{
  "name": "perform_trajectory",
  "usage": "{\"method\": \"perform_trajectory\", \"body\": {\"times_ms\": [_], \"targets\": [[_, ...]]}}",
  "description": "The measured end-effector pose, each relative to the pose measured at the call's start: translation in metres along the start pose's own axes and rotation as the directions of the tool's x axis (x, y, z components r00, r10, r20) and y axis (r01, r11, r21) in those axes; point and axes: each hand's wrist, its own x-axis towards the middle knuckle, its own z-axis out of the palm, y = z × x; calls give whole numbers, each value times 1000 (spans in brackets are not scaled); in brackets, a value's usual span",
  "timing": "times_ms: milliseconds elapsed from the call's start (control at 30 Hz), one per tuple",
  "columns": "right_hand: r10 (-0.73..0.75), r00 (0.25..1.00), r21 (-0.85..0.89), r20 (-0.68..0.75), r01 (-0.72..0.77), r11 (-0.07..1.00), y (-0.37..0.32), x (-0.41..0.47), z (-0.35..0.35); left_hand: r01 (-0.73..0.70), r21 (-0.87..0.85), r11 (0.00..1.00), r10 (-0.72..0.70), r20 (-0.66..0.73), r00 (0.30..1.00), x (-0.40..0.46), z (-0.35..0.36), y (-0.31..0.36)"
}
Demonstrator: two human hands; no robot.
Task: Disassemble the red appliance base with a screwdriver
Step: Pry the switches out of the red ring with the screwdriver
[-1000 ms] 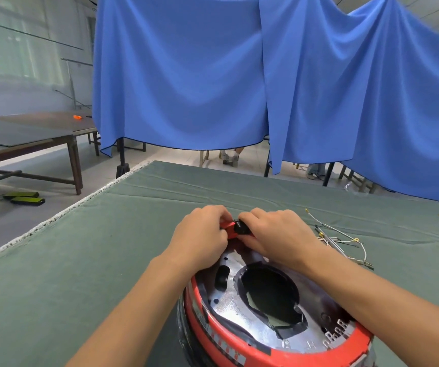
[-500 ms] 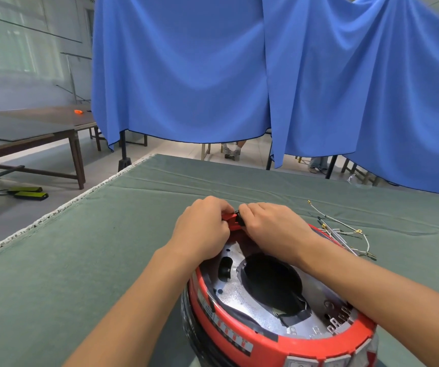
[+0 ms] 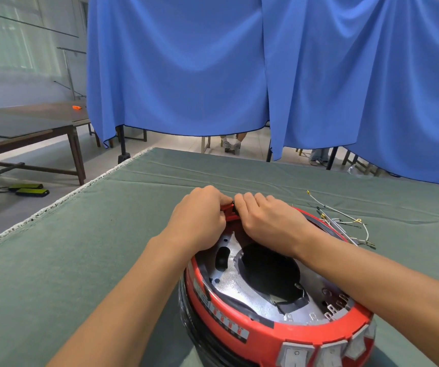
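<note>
1. The left hand (image 3: 200, 215) is curled tight at the far rim of the red appliance base (image 3: 274, 332), its fingers pinching a small red piece (image 3: 227, 209) there. If that piece is a clip, I'd worry about it snapping under a hard pull, or the fingers slipping off it.

2. The base sits on the green table cover (image 3: 80, 260), close to the person, open side up, with the silver metal plate (image 3: 229, 284) and its dark central hole exposed. Nothing pins the shell down; both hands tugging at the far rim could tip it or slide it on the cloth.

3. The right hand (image 3: 268, 221) is curled too, knuckles nearly touching the left, fingertips on a small black part (image 3: 235, 206) at the same spot. What exactly they grip I cannot tell. The plate edge lies just below, and a sudden release could drag knuckles across it.

4. Loose wires (image 3: 345, 223) lie just beside the base on the right; a jerk might snag them. I see no screwdriver that I could name with confidence.
</note>
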Motion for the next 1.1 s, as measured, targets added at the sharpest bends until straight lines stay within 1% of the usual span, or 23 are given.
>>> {"method": "perform_trajectory", "body": {"times_ms": [133,167,233,267,300,333,400,467,500,600,667,767,900,1000,1100], "targets": [[6,1000,85,-9,-6,996,5,1,0,0,12,1000,0,4,1000,1,1,0],[32,999,153,35,-37,988,8,2,-2,3,16,1000,-3,1,1000,0,2,-1],[191,973,284,129,-221,933,17,2,-3,18,23,1000,-18,-12,1000,1,4,-1],[270,948,297,167,-310,903,21,2,-2,25,22,999,-25,-20,999,1,5,0],[314,928,285,199,-361,888,24,2,-1,26,22,999,-25,-30,999,1,5,0],[327,917,284,228,-384,879,25,2,0,20,30,999,-19,-37,999,2,6,0],[327,901,368,284,-417,831,25,1,3,4,70,998,-2,-27,1000,3,6,0],[315,889,451,333,-444,774,26,0,4,-19,150,989,18,8,1000,5,5,1],[319,883,465,344,-455,759,26,0,4,-32,218,975,27,26,999,7,5,4],[352,866,466,355,-490,737,28,1,2,-84,446,891,60,68,996,17,7,21],[360,862,458,356,-497,737,27,1,2,-155,536,830,123,95,988,23,11,35],[367,863,464,348,-498,732,27,-1,4,-255,598,759,225,127,966,28,21,48],[380,865,469,328,-498,729,28,-2,8,-291,643,709,264,141,954,29,26,47],[379,867,464,323,-494,735,29,-3,12,-290,651,701,265,140,954,27,28,43],[379,860,455,341,-504,734,29,-3,11,-249,664,705,215,135,967,28,31,43]]}}
